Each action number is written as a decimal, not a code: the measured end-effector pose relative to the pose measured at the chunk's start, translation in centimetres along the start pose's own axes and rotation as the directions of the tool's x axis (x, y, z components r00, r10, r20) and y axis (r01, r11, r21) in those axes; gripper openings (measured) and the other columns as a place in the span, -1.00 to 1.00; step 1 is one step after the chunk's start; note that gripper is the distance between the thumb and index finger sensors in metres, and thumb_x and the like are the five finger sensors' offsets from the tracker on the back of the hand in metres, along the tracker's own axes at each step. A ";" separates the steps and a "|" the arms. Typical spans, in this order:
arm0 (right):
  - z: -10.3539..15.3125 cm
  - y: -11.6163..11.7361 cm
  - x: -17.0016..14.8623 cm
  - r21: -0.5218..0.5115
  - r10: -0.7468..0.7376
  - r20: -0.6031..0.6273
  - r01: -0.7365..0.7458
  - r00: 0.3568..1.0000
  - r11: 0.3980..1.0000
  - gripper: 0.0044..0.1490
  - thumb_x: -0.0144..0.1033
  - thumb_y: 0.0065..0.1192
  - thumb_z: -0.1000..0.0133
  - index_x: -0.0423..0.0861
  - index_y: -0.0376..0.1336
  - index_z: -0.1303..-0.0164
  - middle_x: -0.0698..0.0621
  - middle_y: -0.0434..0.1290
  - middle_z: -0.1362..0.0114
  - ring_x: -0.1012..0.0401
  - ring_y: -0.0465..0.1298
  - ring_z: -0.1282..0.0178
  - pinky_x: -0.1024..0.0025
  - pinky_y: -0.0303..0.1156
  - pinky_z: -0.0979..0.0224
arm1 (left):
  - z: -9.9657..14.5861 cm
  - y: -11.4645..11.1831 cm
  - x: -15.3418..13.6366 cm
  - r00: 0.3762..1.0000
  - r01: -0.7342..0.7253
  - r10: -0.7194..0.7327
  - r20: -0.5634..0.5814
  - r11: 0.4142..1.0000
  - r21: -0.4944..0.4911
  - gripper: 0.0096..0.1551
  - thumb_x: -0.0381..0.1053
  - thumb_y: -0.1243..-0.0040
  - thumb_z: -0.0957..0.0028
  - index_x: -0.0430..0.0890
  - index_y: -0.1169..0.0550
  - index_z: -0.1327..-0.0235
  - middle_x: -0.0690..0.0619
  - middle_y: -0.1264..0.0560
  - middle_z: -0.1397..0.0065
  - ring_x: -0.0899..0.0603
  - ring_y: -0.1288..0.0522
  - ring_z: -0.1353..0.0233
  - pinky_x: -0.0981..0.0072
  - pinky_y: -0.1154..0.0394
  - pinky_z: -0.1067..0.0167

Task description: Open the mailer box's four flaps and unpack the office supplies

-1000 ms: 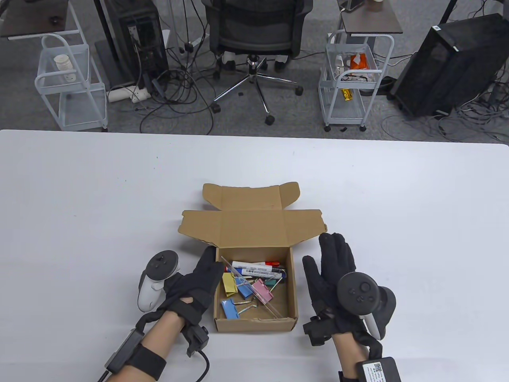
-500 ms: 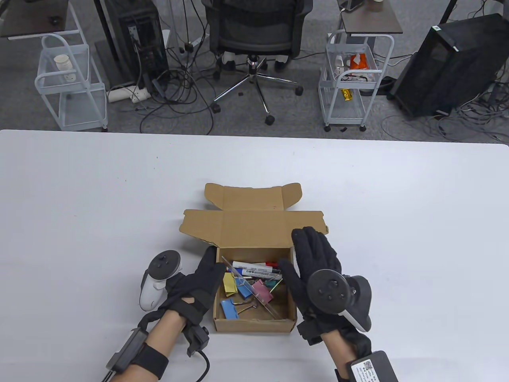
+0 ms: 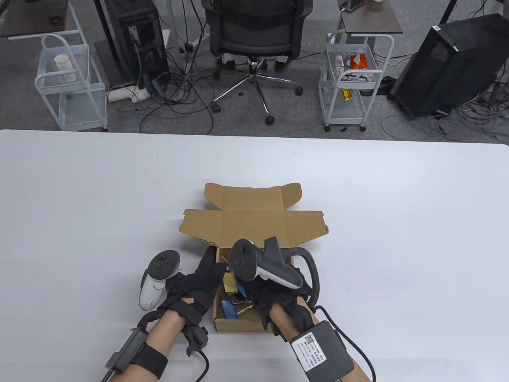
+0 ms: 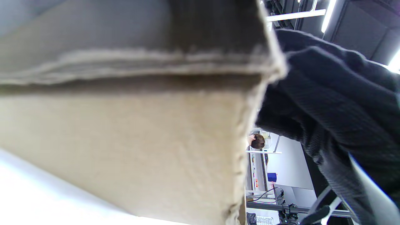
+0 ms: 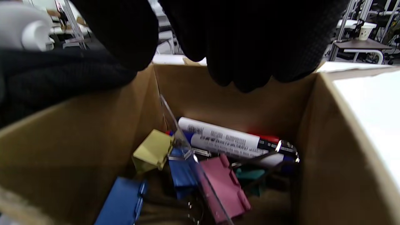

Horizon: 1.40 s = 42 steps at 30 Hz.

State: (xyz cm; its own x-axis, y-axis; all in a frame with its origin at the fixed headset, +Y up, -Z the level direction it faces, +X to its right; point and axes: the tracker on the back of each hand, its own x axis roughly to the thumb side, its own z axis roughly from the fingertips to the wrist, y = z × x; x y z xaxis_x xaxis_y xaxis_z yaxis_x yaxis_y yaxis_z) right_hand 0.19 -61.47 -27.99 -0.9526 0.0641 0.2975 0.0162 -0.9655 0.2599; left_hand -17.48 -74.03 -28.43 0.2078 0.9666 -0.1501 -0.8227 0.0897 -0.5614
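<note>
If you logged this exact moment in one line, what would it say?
mailer box: flaps open | left hand: holds box's left wall | right hand: over box, fingers above contents, grasp unclear | markers, binder clips: inside

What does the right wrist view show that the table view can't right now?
Only the right wrist view: the whiteboard markers, pink binder clip and clear ruler inside the mailer box.
Only the table view: the opened flaps, the left hand on the box's left wall, and the right hand over the opening.
Both: yellow clip and blue clip.
</note>
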 end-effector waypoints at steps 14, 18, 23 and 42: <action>-4.0 3.6 1.1 0.209 0.078 -0.060 -0.064 0.995 0.976 -0.29 -0.03 0.39 -0.23 -0.22 0.33 -0.46 -0.13 0.64 -0.38 -0.02 0.78 -0.13 0.18 0.76 -0.15 | -0.1 0.1 0.0 1.000 0.004 -0.004 -0.003 1.000 -0.004 -0.01 0.19 0.21 -0.34 -0.22 0.37 -0.61 -0.35 0.40 -0.74 -0.60 0.33 -0.70 -0.42 0.04 -0.55; -4.5 4.4 1.4 0.241 0.117 -0.080 -0.095 0.990 0.966 -0.32 -0.09 0.41 -0.22 -0.22 0.34 -0.44 -0.10 0.66 -0.33 0.02 0.80 -0.09 0.22 0.78 -0.12 | -0.1 0.2 0.0 1.000 0.015 -0.015 0.005 1.000 0.008 -0.02 0.18 0.21 -0.34 -0.23 0.35 -0.63 -0.36 0.38 -0.75 -0.62 0.30 -0.70 -0.43 0.02 -0.56; -5.0 5.0 1.4 0.236 0.142 -0.103 -0.115 0.984 0.965 -0.40 -0.17 0.42 -0.23 -0.19 0.35 -0.41 -0.02 0.65 -0.31 0.08 0.82 -0.01 0.27 0.79 -0.07 | -0.1 0.2 -0.1 1.000 0.012 -0.012 0.005 1.000 0.010 -0.02 0.18 0.21 -0.34 -0.22 0.35 -0.63 -0.36 0.37 -0.75 -0.61 0.30 -0.70 -0.43 0.02 -0.56; -1.2 -0.7 1.2 0.040 0.090 -0.026 -0.089 0.996 0.995 -0.47 -0.25 0.40 -0.24 -0.20 0.40 -0.36 -0.07 0.74 -0.18 0.07 0.81 0.04 0.23 0.76 -0.04 | 0.0 0.2 0.2 0.998 0.055 -0.054 -0.019 0.998 0.021 -0.02 0.19 0.21 -0.33 -0.23 0.34 -0.64 -0.38 0.35 -0.76 -0.63 0.26 -0.71 -0.43 -0.02 -0.56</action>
State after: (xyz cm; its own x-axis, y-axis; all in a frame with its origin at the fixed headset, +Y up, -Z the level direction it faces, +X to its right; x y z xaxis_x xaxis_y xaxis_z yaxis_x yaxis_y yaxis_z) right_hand -1.37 -61.06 -28.93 -0.9549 -0.0301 0.2953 0.1134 -0.9564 0.2691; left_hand -17.59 -73.80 -28.59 0.2623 0.9555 -0.1350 -0.8212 0.1475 -0.5513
